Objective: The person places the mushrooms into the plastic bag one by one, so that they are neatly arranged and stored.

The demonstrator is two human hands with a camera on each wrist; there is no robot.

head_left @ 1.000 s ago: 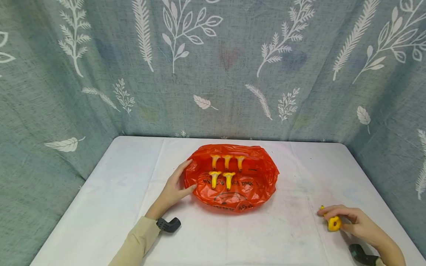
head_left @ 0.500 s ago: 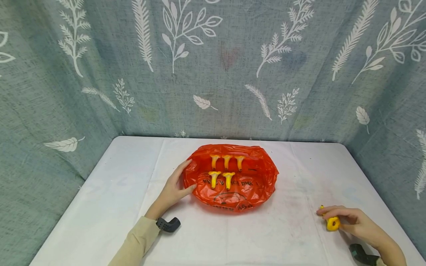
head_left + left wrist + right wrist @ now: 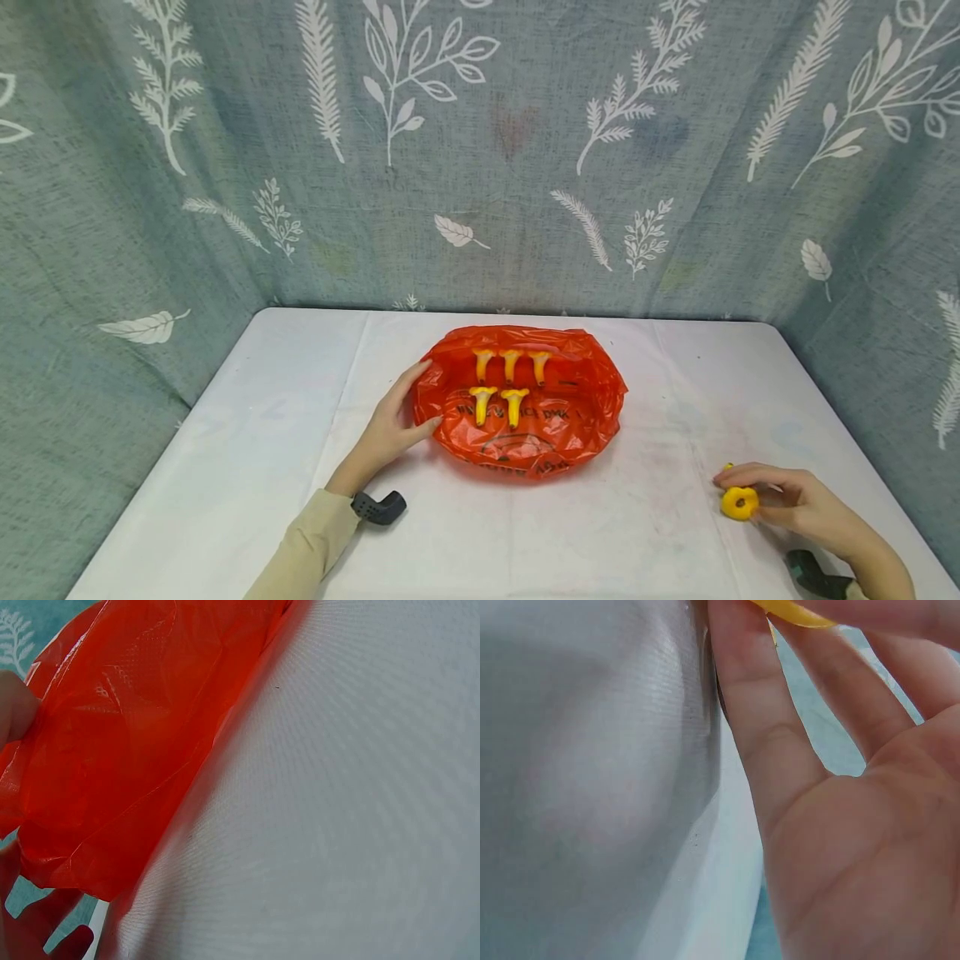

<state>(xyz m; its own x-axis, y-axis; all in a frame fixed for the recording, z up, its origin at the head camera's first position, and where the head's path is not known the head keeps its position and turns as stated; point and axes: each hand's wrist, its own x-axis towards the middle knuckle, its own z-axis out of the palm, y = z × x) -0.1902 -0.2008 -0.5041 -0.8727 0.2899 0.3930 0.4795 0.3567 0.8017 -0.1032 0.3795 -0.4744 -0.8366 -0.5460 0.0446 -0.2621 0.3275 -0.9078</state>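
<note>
A red plastic bag [image 3: 585, 433] lies spread with its mouth wide at the middle of the table. My left hand [image 3: 390, 421] holds its left edge; in the left wrist view the bag [image 3: 135, 750] runs between thumb and fingers. Inside it, several yellow chanterelle mushrooms [image 3: 513, 407] lie in two rows, caps towards the back. At the right, my right hand [image 3: 791, 500] pinches another yellow chanterelle [image 3: 729, 510] between thumb and fingers, its round cap with a hollow centre facing the head camera. Only a sliver of this chanterelle [image 3: 799, 613] shows in the right wrist view.
White cloth covers the table [image 3: 600, 542]. A grey-green curtain [image 3: 525, 167] with white leaf prints stands behind it and at both sides. Dark wrist devices sit near both hands, the left one [image 3: 380, 507] close to the table.
The chanterelle in my right hand has turned and shifted slightly left, so its cap now faces the head camera more fully. My left hand and the bag have stayed still.
</note>
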